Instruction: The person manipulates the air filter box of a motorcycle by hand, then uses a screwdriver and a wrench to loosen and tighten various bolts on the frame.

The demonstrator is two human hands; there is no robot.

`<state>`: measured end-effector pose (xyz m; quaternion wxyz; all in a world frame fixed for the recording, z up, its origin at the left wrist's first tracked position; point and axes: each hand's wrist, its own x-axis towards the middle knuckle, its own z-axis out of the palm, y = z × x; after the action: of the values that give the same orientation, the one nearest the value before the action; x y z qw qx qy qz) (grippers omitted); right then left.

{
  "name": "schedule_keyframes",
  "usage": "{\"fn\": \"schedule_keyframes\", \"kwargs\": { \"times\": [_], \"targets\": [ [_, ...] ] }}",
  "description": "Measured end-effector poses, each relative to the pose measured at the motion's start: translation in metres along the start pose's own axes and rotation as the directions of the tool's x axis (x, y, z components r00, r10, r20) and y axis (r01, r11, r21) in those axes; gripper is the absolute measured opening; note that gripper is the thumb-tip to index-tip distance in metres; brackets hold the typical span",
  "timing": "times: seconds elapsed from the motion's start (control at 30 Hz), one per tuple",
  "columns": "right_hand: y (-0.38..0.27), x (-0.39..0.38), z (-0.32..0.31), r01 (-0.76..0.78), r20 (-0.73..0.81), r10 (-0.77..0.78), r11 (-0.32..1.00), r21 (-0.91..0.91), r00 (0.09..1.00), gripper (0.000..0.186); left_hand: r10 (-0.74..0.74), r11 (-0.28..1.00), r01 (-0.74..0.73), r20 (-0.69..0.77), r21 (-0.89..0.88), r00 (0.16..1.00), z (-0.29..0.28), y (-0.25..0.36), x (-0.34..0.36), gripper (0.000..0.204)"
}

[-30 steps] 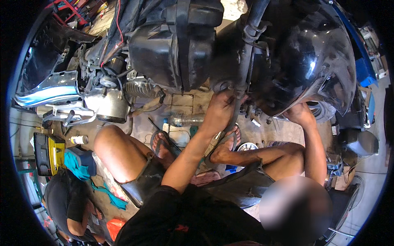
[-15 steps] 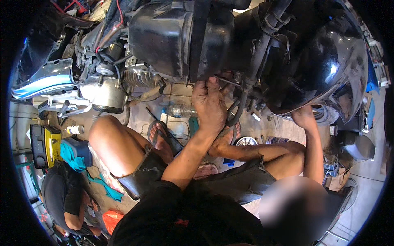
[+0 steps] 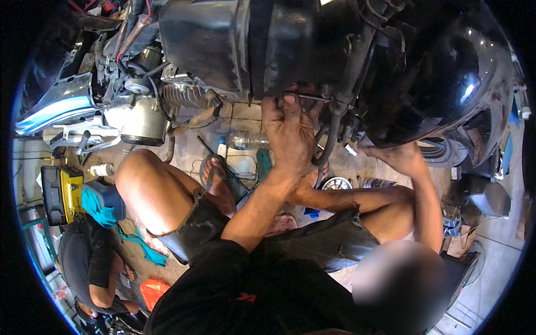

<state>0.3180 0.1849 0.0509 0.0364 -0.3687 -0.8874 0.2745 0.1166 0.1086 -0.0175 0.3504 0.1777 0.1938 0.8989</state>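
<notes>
Place: a motorcycle repair workshop.
Evidence: a stripped black motorcycle (image 3: 312, 50) with exposed silver engine (image 3: 137, 114), a yellow-and-black battery box (image 3: 60, 192), scattered parts on the grimy tiled floor (image 3: 240, 120).

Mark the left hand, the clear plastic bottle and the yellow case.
left hand (image 3: 287, 131), head view, back of the hand.
clear plastic bottle (image 3: 245, 140), head view, middle of its body.
yellow case (image 3: 66, 190), head view, its yellow top face.

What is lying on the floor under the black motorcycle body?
Under the black motorcycle body lie a clear plastic bottle and tiled floor. The left hand holds a thin metal tool, covering the floor behind it.
</notes>
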Motion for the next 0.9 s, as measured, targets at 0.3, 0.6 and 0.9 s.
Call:
{"fn": "schedule_keyframes", "kwargs": {
  "times": [0.3,0.6,0.9],
  "targets": [
    [0.031,0.001,0.05,0.013,-0.27,-0.045,0.993,-0.119,0.962,0.028,-0.034,0.997,0.038,-0.059,0.065,0.998,0.004,0.005,-0.006,0.024],
    [0.013,0.008,0.037,0.028,-0.272,0.075,0.934,0.355,0.959,0.032,-0.109,0.992,0.114,-0.092,0.046,0.99,0.013,0.004,-0.007,0.023],
    [0.015,0.008,0.037,0.18,-0.423,-0.175,0.983,-0.028,0.889,0.037,-0.073,0.997,0.073,-0.016,0.028,0.997,0.022,0.0,-0.008,0.022]
  ]
}}
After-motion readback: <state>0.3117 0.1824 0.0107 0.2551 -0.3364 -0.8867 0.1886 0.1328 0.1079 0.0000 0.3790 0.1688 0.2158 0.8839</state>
